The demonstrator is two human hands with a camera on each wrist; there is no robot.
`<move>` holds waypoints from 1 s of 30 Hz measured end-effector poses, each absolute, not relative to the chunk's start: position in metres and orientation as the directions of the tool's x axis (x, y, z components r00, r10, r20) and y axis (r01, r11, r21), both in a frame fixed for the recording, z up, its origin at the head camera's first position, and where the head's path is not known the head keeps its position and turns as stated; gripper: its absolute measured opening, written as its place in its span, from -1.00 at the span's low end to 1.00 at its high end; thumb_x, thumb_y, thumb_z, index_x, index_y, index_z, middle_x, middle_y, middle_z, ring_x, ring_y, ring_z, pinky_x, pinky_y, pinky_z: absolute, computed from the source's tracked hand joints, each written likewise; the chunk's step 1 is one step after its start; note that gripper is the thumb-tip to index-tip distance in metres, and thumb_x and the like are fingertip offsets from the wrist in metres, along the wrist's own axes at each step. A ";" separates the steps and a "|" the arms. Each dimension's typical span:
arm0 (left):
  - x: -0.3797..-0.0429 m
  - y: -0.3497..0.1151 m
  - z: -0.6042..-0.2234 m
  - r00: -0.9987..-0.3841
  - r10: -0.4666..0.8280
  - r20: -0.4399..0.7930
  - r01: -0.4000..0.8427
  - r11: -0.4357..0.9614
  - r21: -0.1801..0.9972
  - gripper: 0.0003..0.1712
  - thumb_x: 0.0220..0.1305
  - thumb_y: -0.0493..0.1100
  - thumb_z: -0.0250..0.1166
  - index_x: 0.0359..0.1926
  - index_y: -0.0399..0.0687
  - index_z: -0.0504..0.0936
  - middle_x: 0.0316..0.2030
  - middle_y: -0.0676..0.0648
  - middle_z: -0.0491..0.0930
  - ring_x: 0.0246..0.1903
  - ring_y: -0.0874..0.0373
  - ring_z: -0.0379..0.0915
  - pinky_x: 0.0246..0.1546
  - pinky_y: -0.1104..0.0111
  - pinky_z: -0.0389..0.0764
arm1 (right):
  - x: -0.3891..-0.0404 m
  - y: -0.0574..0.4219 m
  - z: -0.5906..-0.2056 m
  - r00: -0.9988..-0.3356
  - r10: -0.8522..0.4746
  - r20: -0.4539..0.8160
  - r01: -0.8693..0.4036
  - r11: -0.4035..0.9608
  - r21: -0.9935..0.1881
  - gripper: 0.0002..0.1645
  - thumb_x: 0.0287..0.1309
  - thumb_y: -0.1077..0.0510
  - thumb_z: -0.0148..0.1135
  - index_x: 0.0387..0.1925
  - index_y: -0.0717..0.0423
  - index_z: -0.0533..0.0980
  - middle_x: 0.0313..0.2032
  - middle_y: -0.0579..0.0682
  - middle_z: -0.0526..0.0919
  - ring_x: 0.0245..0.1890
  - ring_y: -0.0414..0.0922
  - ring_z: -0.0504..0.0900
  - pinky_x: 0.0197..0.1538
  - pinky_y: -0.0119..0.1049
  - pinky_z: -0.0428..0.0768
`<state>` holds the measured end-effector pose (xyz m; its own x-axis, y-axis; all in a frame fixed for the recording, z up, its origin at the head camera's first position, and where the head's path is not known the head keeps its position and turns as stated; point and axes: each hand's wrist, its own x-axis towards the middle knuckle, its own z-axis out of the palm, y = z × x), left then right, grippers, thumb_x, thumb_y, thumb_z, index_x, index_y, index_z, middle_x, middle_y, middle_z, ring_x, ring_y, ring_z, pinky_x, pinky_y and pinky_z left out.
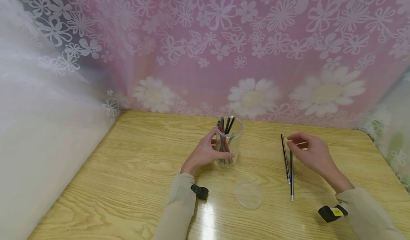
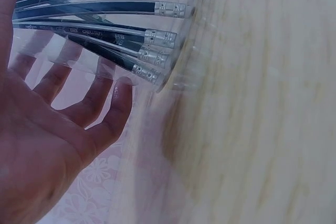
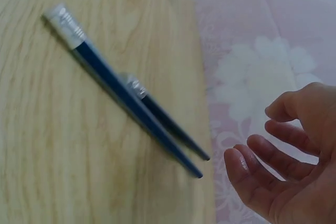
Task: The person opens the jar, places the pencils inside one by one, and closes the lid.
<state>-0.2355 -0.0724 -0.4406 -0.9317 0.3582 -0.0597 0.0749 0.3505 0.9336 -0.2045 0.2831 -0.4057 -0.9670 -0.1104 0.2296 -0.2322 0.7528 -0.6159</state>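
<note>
In the head view my left hand (image 1: pixel 205 153) grips a clear plastic jar (image 1: pixel 236 145) around its side. Several dark pencils and a red one (image 1: pixel 225 144) lean inside, and the jar has no lid on it. The left wrist view shows their silver eraser ends (image 2: pixel 160 38) down at the jar's bottom. Over to the right, two dark pencils (image 1: pixel 285 161) lie close together on the table. My right hand (image 1: pixel 312 154) hovers by their far ends, fingers loosely bent and holding nothing; the right wrist view shows a gap between the fingertips and the pencils (image 3: pixel 134 103).
A round transparent lid (image 1: pixel 249 195) lies flat on the wood-grain table (image 1: pixel 128 183), in front of the jar and left of the loose pencils. Flowered pink sheeting (image 1: pixel 198 55) hangs behind the table's back edge. Pale sheeting (image 1: pixel 41 126) closes the left side.
</note>
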 end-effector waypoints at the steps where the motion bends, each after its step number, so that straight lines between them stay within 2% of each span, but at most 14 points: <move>1: -0.235 -0.072 -0.441 -0.932 0.357 -0.060 0.075 0.352 0.933 0.24 0.00 0.20 0.62 0.54 0.73 -0.01 0.42 -0.04 0.39 0.36 -0.03 0.42 0.26 -0.10 0.52 | -0.205 0.285 -0.408 -0.972 -0.102 0.212 -0.215 0.754 -0.621 -0.65 0.43 0.05 0.22 0.08 0.19 0.63 -0.13 0.22 0.73 -0.28 -0.43 0.64 -0.41 -0.41 0.60; 3: -0.235 -0.073 -0.441 -0.932 0.358 -0.059 0.077 0.354 0.932 0.24 0.00 0.21 0.62 0.54 0.72 -0.01 0.41 -0.04 0.40 0.36 -0.03 0.42 0.26 -0.09 0.52 | -0.206 0.287 -0.412 -0.982 -0.081 0.171 -0.172 0.756 -0.631 -0.60 0.44 0.03 0.20 0.12 0.22 0.60 -0.11 0.25 0.72 -0.22 -0.17 0.73 -0.41 -0.38 0.61; 6: -0.236 -0.073 -0.441 -0.931 0.362 -0.052 0.085 0.353 0.932 0.23 0.00 0.21 0.62 0.55 0.68 0.02 0.39 -0.05 0.42 0.35 -0.03 0.43 0.25 -0.09 0.53 | -0.209 0.291 -0.417 -0.990 -0.065 0.123 -0.129 0.763 -0.633 -0.54 0.46 0.01 0.17 0.17 0.27 0.56 -0.09 0.30 0.70 -0.18 0.16 0.75 -0.43 -0.34 0.63; 13: -0.236 -0.073 -0.441 -0.931 0.360 -0.052 0.084 0.352 0.932 0.18 0.02 0.21 0.61 0.52 0.73 0.05 0.39 -0.03 0.42 0.36 -0.02 0.41 0.26 -0.10 0.52 | -0.219 0.296 -0.427 -0.999 -0.054 -0.007 -0.037 0.766 -0.642 -0.43 0.47 -0.03 0.13 0.25 0.36 0.46 -0.05 0.41 0.66 -0.52 -0.09 0.73 -0.45 -0.24 0.66; 20: -0.237 -0.073 -0.442 -0.931 0.364 -0.035 0.104 0.354 0.929 0.16 0.01 0.20 0.61 0.55 0.59 0.12 0.35 -0.02 0.45 0.36 0.00 0.42 0.26 -0.12 0.51 | -0.226 0.295 -0.430 -0.995 -0.031 -0.099 0.038 0.783 -0.621 -0.37 0.43 0.00 0.16 0.27 0.45 0.42 -0.03 0.45 0.65 -0.53 -0.12 0.72 -0.42 -0.22 0.67; 26: -0.236 -0.073 -0.442 -0.932 0.361 -0.042 0.095 0.354 0.930 0.16 0.02 0.21 0.61 0.51 0.75 0.07 0.39 -0.01 0.41 0.37 0.00 0.40 0.27 -0.12 0.51 | -0.233 0.294 -0.432 -0.992 -0.022 -0.124 0.053 0.816 -0.575 -0.35 0.35 0.03 0.20 0.22 0.51 0.43 -0.13 0.38 0.72 -0.58 -0.17 0.70 -0.42 -0.25 0.67; 30: -0.235 -0.073 -0.441 -0.932 0.359 -0.049 0.089 0.358 0.930 0.18 0.01 0.21 0.61 0.51 0.79 0.02 0.41 -0.02 0.38 0.37 0.01 0.39 0.27 -0.12 0.50 | -0.236 0.297 -0.432 -0.991 -0.028 -0.128 0.043 0.854 -0.519 -0.34 0.29 0.03 0.24 0.16 0.54 0.46 -0.19 0.33 0.75 -0.60 -0.19 0.67 -0.31 -0.14 0.67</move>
<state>-0.2352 -0.0726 -0.4407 -0.9321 0.3587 -0.0493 0.0885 0.3577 0.9296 -0.2362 0.2969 -0.4323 -0.9914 -0.0276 -0.1276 0.0430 0.8538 -0.5188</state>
